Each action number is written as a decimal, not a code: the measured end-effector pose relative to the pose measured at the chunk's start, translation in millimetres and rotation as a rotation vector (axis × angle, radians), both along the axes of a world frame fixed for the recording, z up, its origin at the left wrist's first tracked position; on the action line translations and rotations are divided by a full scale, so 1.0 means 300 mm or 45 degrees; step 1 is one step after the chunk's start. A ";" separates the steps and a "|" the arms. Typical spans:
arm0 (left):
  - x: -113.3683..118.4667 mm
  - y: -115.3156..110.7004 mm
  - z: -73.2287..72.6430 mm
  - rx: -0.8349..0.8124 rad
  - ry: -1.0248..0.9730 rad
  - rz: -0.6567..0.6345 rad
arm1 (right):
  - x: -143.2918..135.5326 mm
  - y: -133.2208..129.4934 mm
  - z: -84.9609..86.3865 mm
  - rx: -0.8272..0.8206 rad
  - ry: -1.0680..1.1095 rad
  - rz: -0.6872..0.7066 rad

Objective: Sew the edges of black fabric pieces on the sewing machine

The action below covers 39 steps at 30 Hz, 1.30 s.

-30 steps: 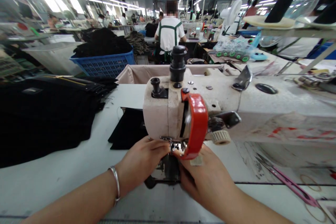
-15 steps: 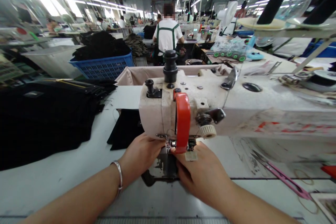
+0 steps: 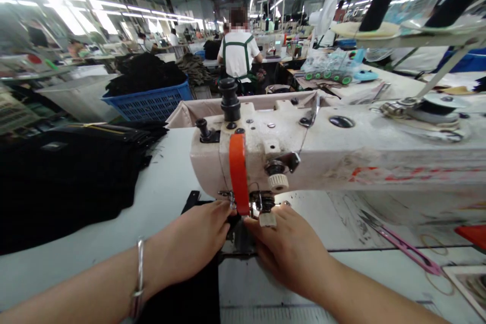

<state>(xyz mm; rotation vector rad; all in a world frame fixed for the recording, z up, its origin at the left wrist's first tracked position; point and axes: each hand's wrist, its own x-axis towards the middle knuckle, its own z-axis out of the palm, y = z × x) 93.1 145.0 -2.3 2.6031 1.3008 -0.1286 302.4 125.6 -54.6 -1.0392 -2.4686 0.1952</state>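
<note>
The white head of a sewing machine (image 3: 319, 162) stands before me, with an orange guard (image 3: 238, 172) in front of its needle area. Just left of the needle area, my left hand (image 3: 193, 233) is closed on a piece of black cloth (image 3: 186, 293). That cloth runs under the hand and hangs toward the bottom edge of the view; a corner of it shows beyond my knuckles. Close by the presser foot on the other side is my right hand (image 3: 290, 245), its fingers curled and pressed together. What lies beneath those fingertips is hidden.
A pile of black garments (image 3: 68, 177) covers the table's left side. Pink-handled thread snips (image 3: 408, 248) lie at the right, near a small tray (image 3: 465, 288). Behind the machine are a cloth-lined bin (image 3: 182, 114), a blue basket (image 3: 152, 104) of dark cloth and a seated person (image 3: 237, 53).
The black cloth has come from behind the needle area round to the left and toward me. My left hand has shifted slightly left and nearer; my right hand stays by the presser foot.
</note>
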 end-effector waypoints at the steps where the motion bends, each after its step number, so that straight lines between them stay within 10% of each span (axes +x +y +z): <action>1: 0.008 -0.002 0.020 -0.091 -0.033 0.062 | -0.002 -0.003 0.003 -0.013 -0.036 0.013; 5: 0.010 0.020 0.059 -0.476 -0.196 0.330 | -0.013 -0.011 0.014 -0.104 -0.154 0.049; 9: -0.011 0.046 0.055 -0.617 -0.494 0.259 | -0.022 -0.017 0.020 -0.144 -0.174 0.045; 23: 0.022 -0.014 0.028 -0.010 -0.248 0.204 | -0.020 -0.027 0.006 -0.082 -0.189 -0.040; 39: 0.040 -0.030 -0.015 -0.017 -0.120 0.140 | -0.022 -0.018 0.006 -0.168 -0.214 -0.012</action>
